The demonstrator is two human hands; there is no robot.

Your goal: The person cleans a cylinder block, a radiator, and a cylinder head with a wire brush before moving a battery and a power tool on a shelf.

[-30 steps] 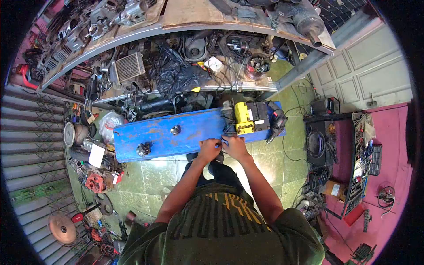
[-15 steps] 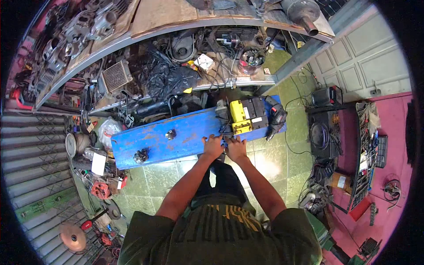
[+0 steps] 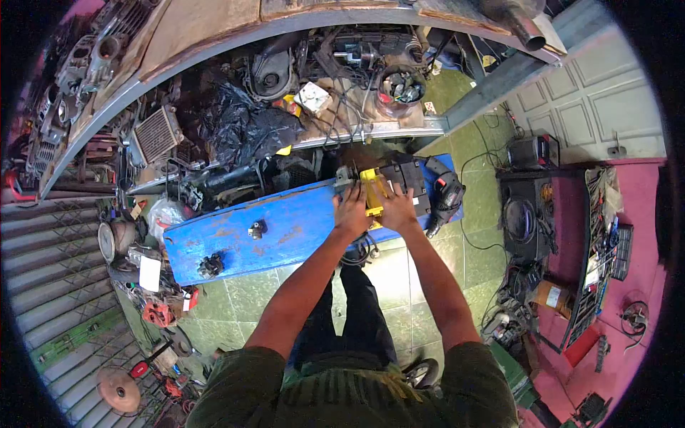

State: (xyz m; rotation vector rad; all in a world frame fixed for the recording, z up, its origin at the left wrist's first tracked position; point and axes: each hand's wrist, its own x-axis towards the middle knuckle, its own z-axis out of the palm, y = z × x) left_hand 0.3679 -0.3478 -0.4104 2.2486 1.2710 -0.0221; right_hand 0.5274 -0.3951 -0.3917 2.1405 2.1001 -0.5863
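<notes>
On the blue bench (image 3: 285, 232) a yellow and black case (image 3: 410, 178) lies near the right end, its yellow part under my hands. My right hand (image 3: 397, 203) rests on that yellow part with fingers spread. Beside its left edge, my left hand (image 3: 352, 212) reaches forward with fingers apart, close to a small grey metal block (image 3: 344, 176). What the fingertips touch is partly hidden. A coiled dark cable (image 3: 367, 251) hangs at the bench's front edge below my hands. Right of the case lies a black power drill (image 3: 446, 192).
Two small metal parts sit on the bench's left half: a lighter one (image 3: 257, 228) and a darker one (image 3: 210, 266). Behind stands a shelf (image 3: 300, 21) with engine parts, a black plastic bag (image 3: 250, 125) and a bucket (image 3: 399, 93). A speaker box (image 3: 519, 217) stands at the right.
Both hands have moved forward from the bench's front edge onto and beside the yellow part of the case. The view has shifted slightly, and the coiled cable now shows below my hands.
</notes>
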